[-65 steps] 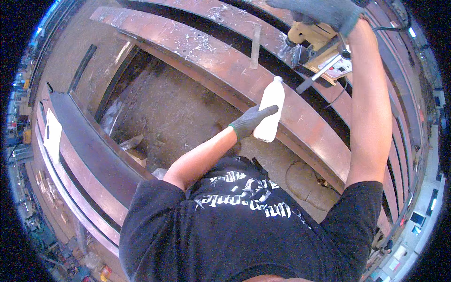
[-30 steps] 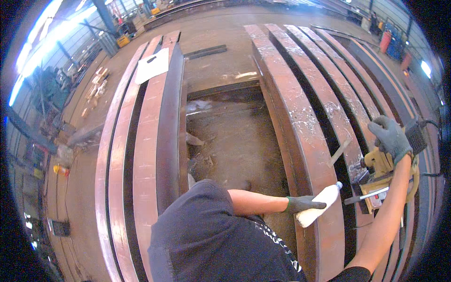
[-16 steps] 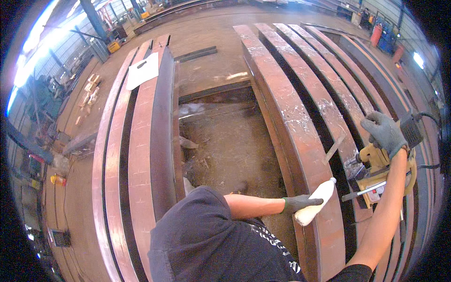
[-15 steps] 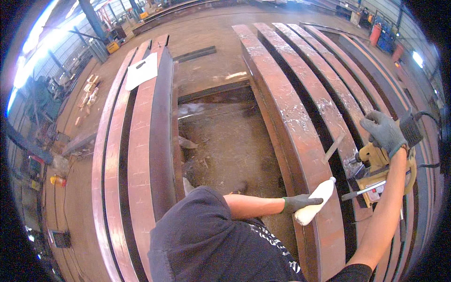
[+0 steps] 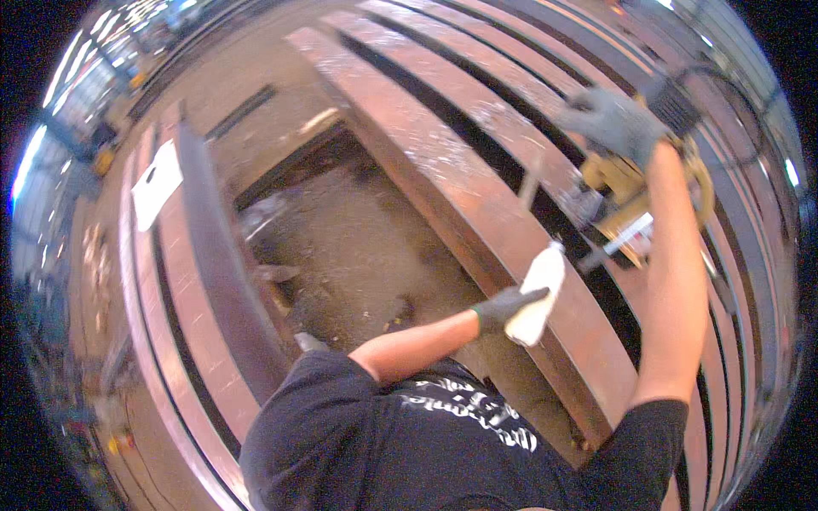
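Note:
My left hand [image 5: 503, 308], in a dark glove, wraps round a white plastic bottle [image 5: 540, 294]. The bottle slants over the near edge of a brown steel beam [image 5: 477, 204], its narrow end pointing away from me. Further right, my right hand [image 5: 620, 126] in a grey glove is over a yellow-tan power machine that looks like a magnetic drill [image 5: 686, 192]. Its fingers are smeared by motion, and I cannot see whether they grip the machine. A pale rod-like lever [image 5: 629, 238] sticks out of the machine towards the bottle.
Metal shavings [image 5: 426, 128] litter the parallel beams on the right. A thin flat strip [image 5: 531, 183] stands by the gap beside the first beam. More beams [image 5: 175, 272] lie at left, carrying a white sheet [image 5: 158, 186]. A black cable [image 5: 741, 94] loops behind the machine.
The view has swung to the right, so the beams appear shifted left and tilted. My left hand still holds the bottle; my right hand remains over the machine.

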Demonstrator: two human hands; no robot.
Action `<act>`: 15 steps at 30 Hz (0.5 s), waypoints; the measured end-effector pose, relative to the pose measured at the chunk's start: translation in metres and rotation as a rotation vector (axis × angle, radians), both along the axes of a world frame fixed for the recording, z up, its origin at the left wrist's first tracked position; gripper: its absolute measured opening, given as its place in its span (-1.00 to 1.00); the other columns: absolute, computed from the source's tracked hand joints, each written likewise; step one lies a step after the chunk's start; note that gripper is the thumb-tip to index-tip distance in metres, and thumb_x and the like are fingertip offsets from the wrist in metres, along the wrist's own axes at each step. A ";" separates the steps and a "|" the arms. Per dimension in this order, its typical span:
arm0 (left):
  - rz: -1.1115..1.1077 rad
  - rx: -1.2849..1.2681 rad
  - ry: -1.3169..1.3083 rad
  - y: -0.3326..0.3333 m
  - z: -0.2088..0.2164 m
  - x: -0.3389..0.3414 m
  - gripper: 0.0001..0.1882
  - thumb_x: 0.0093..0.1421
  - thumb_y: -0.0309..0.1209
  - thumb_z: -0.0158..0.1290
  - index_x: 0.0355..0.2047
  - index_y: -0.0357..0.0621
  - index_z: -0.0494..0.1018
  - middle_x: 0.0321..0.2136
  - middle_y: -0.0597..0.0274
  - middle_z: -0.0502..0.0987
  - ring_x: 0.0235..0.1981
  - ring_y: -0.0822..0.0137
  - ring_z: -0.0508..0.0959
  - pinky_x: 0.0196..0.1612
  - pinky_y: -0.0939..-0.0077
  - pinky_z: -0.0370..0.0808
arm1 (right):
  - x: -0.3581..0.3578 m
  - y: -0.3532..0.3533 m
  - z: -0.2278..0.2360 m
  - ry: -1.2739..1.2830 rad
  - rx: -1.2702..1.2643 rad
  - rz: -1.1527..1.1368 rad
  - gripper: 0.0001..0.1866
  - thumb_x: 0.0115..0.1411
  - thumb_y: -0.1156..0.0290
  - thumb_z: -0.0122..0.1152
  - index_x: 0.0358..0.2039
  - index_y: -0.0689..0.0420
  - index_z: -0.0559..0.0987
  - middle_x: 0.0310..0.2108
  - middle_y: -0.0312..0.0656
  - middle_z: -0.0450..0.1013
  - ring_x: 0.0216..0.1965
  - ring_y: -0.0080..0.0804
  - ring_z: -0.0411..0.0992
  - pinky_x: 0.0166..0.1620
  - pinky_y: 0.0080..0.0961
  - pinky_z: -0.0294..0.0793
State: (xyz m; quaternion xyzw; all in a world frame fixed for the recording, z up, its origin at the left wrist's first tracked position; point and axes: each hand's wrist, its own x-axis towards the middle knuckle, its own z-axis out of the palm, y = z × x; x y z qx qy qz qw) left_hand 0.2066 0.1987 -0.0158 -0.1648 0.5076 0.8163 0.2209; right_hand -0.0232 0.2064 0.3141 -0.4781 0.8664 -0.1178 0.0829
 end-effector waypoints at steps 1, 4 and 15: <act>-0.015 0.027 0.014 -0.002 -0.017 -0.004 -0.42 0.35 0.18 0.10 -0.10 -0.14 0.60 -0.38 0.28 0.66 -0.47 0.39 0.63 -0.40 0.42 0.62 | -0.003 -0.003 -0.002 -0.020 0.001 -0.009 -0.39 0.29 -0.10 0.25 -0.08 0.30 0.61 -0.46 -0.17 0.52 -0.53 -0.48 0.51 -0.43 -0.45 0.55; 0.016 0.208 -0.018 -0.006 -0.002 -0.002 -0.50 0.37 0.03 0.16 0.00 -0.17 0.52 -0.29 0.26 0.65 -0.41 0.38 0.64 -0.35 0.41 0.64 | 0.005 -0.005 -0.003 -0.003 0.019 -0.051 -0.33 0.28 -0.16 0.25 0.02 0.27 0.60 -0.43 -0.15 0.54 -0.48 -0.47 0.53 -0.42 -0.46 0.57; 0.000 0.139 -0.009 -0.003 -0.012 0.000 -0.41 0.35 0.09 0.16 0.09 -0.18 0.47 -0.20 0.26 0.63 -0.29 0.37 0.65 -0.26 0.40 0.65 | 0.020 -0.003 0.002 -0.107 0.004 -0.172 -0.24 0.25 -0.25 0.26 0.11 0.22 0.59 -0.39 -0.16 0.54 -0.45 -0.48 0.51 -0.42 -0.49 0.56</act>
